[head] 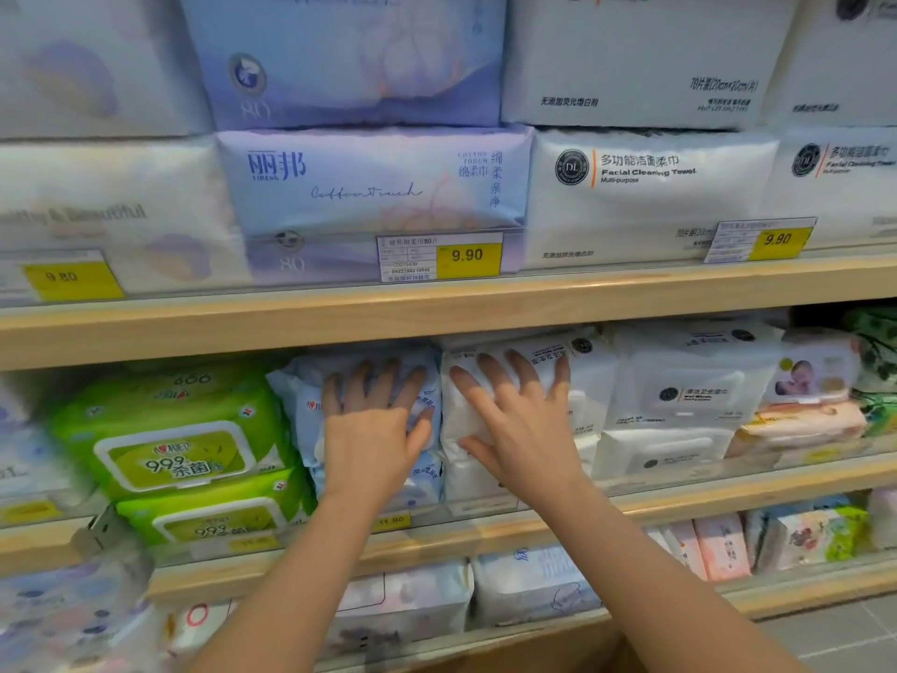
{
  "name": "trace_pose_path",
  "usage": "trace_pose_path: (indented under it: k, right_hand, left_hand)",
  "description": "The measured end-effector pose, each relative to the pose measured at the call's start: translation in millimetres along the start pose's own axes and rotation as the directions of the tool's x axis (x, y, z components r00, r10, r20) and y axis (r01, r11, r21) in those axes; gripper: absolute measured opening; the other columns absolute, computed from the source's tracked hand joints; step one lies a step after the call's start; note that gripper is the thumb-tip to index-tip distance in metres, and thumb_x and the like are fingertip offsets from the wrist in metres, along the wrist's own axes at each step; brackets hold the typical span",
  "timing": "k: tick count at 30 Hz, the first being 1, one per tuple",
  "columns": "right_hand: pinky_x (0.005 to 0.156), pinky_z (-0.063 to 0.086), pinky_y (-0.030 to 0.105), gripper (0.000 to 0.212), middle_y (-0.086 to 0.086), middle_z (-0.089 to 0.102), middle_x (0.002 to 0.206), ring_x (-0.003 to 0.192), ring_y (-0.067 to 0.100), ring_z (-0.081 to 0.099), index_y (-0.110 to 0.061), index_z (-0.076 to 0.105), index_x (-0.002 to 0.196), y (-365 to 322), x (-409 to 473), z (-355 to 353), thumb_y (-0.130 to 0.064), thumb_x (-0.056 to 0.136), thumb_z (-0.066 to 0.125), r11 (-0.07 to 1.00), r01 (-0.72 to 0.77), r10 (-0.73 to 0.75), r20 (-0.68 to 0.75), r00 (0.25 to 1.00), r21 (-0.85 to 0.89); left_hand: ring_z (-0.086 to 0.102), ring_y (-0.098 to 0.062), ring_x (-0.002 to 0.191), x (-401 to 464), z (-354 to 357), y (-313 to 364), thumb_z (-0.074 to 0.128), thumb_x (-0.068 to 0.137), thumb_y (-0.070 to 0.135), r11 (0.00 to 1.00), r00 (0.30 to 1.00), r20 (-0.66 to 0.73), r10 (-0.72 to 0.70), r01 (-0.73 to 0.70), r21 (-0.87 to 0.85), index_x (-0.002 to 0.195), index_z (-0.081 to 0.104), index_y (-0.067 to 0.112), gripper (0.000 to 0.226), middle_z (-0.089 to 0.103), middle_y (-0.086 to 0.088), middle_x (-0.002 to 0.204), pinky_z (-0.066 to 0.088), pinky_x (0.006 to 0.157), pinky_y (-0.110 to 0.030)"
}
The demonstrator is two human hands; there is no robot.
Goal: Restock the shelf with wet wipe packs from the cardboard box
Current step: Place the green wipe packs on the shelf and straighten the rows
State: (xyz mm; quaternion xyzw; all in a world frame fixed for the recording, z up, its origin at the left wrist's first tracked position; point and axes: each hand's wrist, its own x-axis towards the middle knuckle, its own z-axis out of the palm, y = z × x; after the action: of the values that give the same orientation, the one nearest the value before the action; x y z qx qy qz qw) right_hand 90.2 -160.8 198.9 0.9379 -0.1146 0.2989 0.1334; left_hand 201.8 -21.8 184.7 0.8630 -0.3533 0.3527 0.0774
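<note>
Landmark: the middle shelf (451,514), a light wooden board with a clear lip along its front edge; every place below is told from it.
Pale blue pack (310,420): stands on the middle shelf near its centre, tipped up so its broad face looks out at the camera; long axis roughly upright, top leaning back under the board above.
White pack (466,420): on the same shelf, touching the blue pack's right side, face outward, on top of another white pack.
Left hand (373,429): laid flat on the blue pack's face, fingers spread wide and pointing up and back; pressing, not wrapped round anything.
Right hand (517,420): flat on the white pack's face, fingers fanned and straight, thumb down by the pack's lower edge; nothing gripped.
Green packs (170,439): two stacked at the left of the blue pack on the middle shelf, lids facing out, long axes running along the shelf.
More white packs (679,410): stacked to the right of the white pack, long axes along the shelf.
Upper shelf (437,303): above the middle shelf, carrying large tissue bundles and yellow price tags (468,257).
Lower shelf (534,609): beneath the middle shelf, with more soft packs, blurred.
Floor (844,629): grey tiles at lower right.
</note>
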Motion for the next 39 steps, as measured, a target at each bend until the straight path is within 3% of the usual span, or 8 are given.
trace_pose_path:
  k: [8,15,21,24,27,33,37,39]
  right_hand:
    - [0.095,0.024,0.072,0.081,0.007,0.055,0.126,0.119,0.037,0.047,-0.028,0.041,0.129,-2.1,10.0,10.6,-0.048,0.059,0.077,1.000,-0.015,0.016,-0.029,0.999,0.014]
    - [0.097,0.022,0.072,0.088,0.006,0.053,0.129,0.121,0.035,0.046,-0.029,0.038,0.133,-2.6,12.0,9.8,-0.052,0.057,0.077,0.999,-0.017,0.017,0.009,1.000,0.029]
    - [0.105,0.020,0.064,0.091,0.007,0.044,0.138,0.131,0.023,0.031,-0.020,0.030,0.140,42.3,-18.0,-4.1,-0.054,0.066,0.071,0.978,0.192,-0.192,-0.011,0.981,0.081]
    - [0.110,0.015,0.057,0.087,0.005,0.043,0.138,0.131,0.023,0.030,-0.021,0.031,0.140,91.7,-49.2,-10.1,-0.051,0.068,0.071,0.991,0.121,-0.121,-0.007,0.993,0.051]
    - [0.109,0.015,0.058,0.094,0.007,0.046,0.138,0.131,0.025,0.028,-0.022,0.032,0.140,139.2,-70.4,-15.5,-0.049,0.062,0.078,0.999,0.025,-0.023,0.026,0.999,-0.046]
    - [0.094,0.027,0.073,0.108,0.011,0.053,0.131,0.122,0.039,0.044,-0.024,0.039,0.131,181.3,-59.8,-18.5,-0.053,0.039,0.086,0.974,-0.141,0.154,0.060,0.986,-0.175]
    - [0.096,0.008,0.078,0.113,0.005,0.038,0.146,0.135,0.040,0.028,-0.032,0.022,0.141,175.9,-37.4,-4.2,-0.060,0.047,0.079,0.974,-0.168,0.188,0.135,0.973,-0.149]
    - [0.094,0.010,0.080,0.103,0.004,0.044,0.140,0.130,0.039,0.035,-0.033,0.029,0.135,176.9,-35.4,6.5,-0.050,0.049,0.083,0.975,-0.177,0.193,0.117,0.974,-0.132]
  left_hand:
    - [0.044,-0.032,0.109,-1.7,6.2,0.0,0.047,0.082,0.042,1.000,0.999,-0.046,-0.006,0.007,0.014,0.116,0.061,0.026,0.040,0.064,-0.006,0.116,0.031,0.094,-0.052]
    - [0.049,-0.034,0.109,-2.0,-0.3,-1.0,0.044,0.083,0.043,1.000,0.999,0.044,-0.014,0.014,0.002,0.119,0.059,0.025,0.043,0.063,-0.007,0.117,0.034,0.094,-0.053]
    - [0.048,-0.033,0.111,0.0,-29.5,39.1,0.039,0.084,0.046,0.989,0.999,-0.039,-0.027,0.021,-0.147,0.119,0.054,0.009,0.052,0.061,-0.014,0.115,0.034,0.097,-0.056]
    - [0.041,-0.028,0.116,3.5,-35.5,88.7,0.039,0.085,0.045,0.972,0.987,-0.112,0.118,-0.138,-0.192,0.126,0.048,0.010,0.054,0.054,-0.013,0.123,0.026,0.100,-0.052]
    - [0.045,-0.029,0.120,16.2,-32.5,139.9,0.052,0.080,0.047,0.958,0.972,-0.069,0.226,-0.235,-0.166,0.133,0.044,0.015,0.062,0.051,-0.010,0.131,0.028,0.102,-0.056]
    - [0.052,-0.035,0.118,42.0,-10.7,179.9,0.075,0.062,0.052,0.992,0.993,0.062,0.100,-0.095,-0.081,0.134,0.047,0.013,0.087,0.056,-0.017,0.129,0.026,0.103,-0.057]
    - [0.056,-0.034,0.107,42.1,5.0,174.4,0.075,0.063,0.049,0.991,0.991,-0.007,0.132,-0.132,-0.025,0.130,0.045,0.012,0.083,0.060,-0.018,0.119,0.028,0.094,-0.050]
    - [0.055,-0.033,0.105,42.1,8.4,172.6,0.074,0.063,0.051,0.989,0.988,-0.046,0.148,-0.148,-0.004,0.128,0.047,0.011,0.081,0.061,-0.016,0.118,0.028,0.093,-0.048]
